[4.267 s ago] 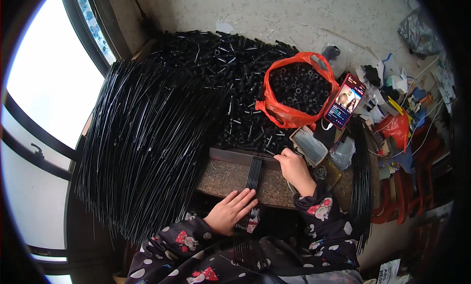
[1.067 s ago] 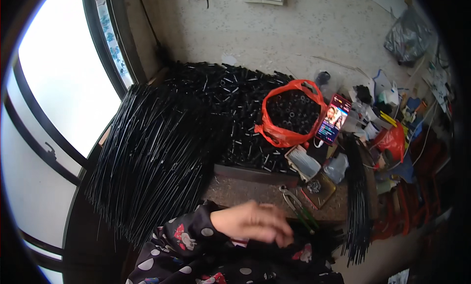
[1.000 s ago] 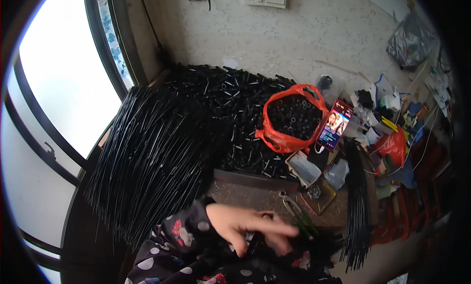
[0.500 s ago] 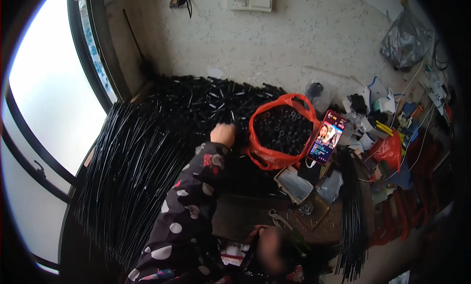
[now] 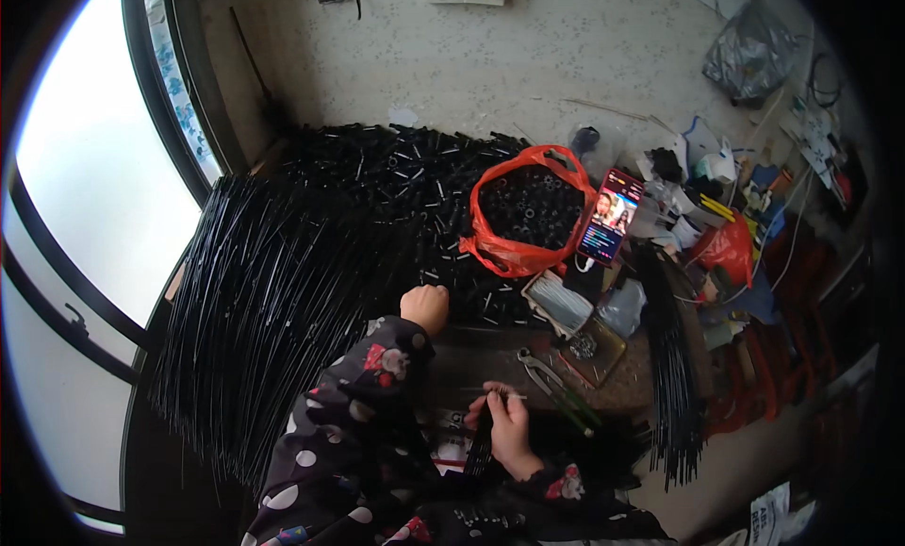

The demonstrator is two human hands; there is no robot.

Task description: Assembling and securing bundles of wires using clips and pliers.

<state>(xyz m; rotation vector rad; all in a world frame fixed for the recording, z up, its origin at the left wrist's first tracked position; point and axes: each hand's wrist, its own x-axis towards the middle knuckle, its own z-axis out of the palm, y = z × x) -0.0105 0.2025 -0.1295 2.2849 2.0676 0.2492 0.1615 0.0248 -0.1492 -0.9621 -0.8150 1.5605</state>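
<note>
My left hand (image 5: 424, 307) is closed in a fist at the near edge of a heap of short black tubes (image 5: 405, 178); anything inside it is hidden. Nearer to me, my right hand (image 5: 509, 431) is closed round a small bunch of thin black rods (image 5: 480, 444) that hangs below its fingers. A thin pale tip sticks out by the fingertips. To the left of my left arm spreads a large sheaf of long thin black rods (image 5: 255, 310). Beyond the hands stands an open red plastic bag (image 5: 514, 263) full of black ring-ended pieces.
Pliers with green handles (image 5: 556, 390) lie right of my right hand. Behind them are a box of thin pale pieces (image 5: 562, 304) and a propped-up lit phone (image 5: 611, 218). Another bundle of black rods (image 5: 671, 386) hangs over the table's right edge, near heaped clutter (image 5: 735, 206).
My left hand has drawn back from the tube heap toward me. My right hand, blurred before, has risen and shows clearly. The whole view has shifted slightly.
</note>
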